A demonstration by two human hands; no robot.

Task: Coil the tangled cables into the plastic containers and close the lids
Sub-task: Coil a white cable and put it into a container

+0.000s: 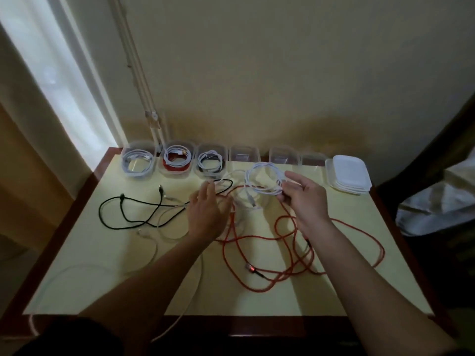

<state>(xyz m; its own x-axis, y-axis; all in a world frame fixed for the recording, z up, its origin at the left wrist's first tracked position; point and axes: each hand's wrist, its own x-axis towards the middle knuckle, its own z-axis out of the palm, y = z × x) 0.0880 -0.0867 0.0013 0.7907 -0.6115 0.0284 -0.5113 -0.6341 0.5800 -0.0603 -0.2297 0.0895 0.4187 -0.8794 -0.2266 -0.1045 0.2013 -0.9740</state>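
Head view: a smooth, round white cable coil (267, 191) is pinched by the right hand (307, 199); the left hand (207, 214) is held flat, fingers straight.

Clear plastic containers (244, 156) in a row at back of yellow table (347, 278), white lid stack (349, 176) on rt end; black cable (122, 199) left, red cable (311, 255) rt, white cable coil (267, 191) centre, before the row.
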